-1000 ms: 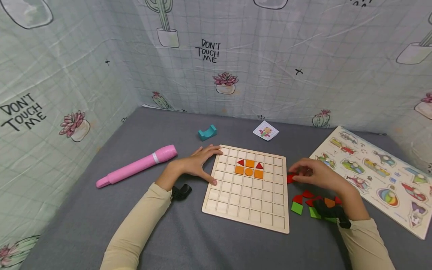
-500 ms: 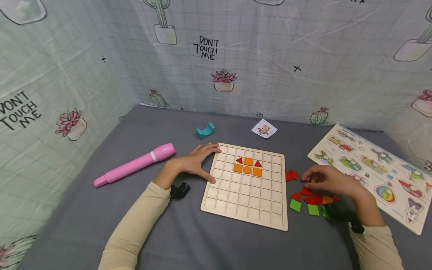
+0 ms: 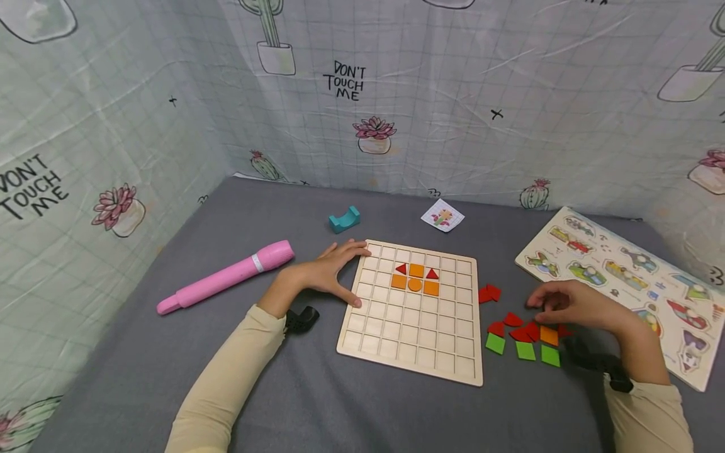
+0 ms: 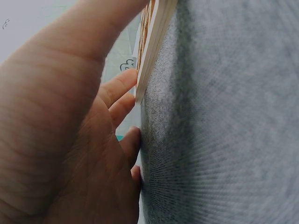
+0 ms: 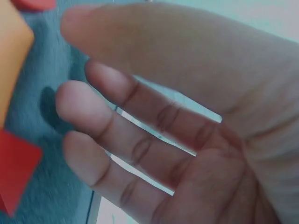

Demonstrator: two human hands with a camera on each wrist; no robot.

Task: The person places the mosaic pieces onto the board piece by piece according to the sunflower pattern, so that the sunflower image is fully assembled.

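Observation:
A wooden grid board [image 3: 396, 340] lies on the grey cloth, with orange squares, an orange circle [image 3: 415, 285] and two red triangles in its upper cells. My left hand [image 3: 325, 275] rests at the board's left edge, fingers spread and thumb over the rim; the left wrist view shows fingertips touching the edge [image 4: 152, 51]. My right hand [image 3: 583, 306] hovers just above loose pieces right of the board, fingers loosely bent and holding nothing. Beneath it are an orange square [image 3: 549, 335], several red pieces [image 3: 513, 319] and green squares [image 3: 525, 351]. Two red pieces [image 3: 489, 293] lie nearer the board.
A picture puzzle board [image 3: 600, 264] lies to the right, partly behind my right hand. Behind the grid board are a small pattern card [image 3: 443, 216] and a teal curved block [image 3: 344, 219]. A pink tube-shaped object [image 3: 226, 277] lies on the left. Patterned cloth [image 3: 430, 113] hangs behind.
My right hand has moved right, from the red pieces beside the board to above the pile, leaving those red pieces on the cloth. My left hand has stayed at the board's edge.

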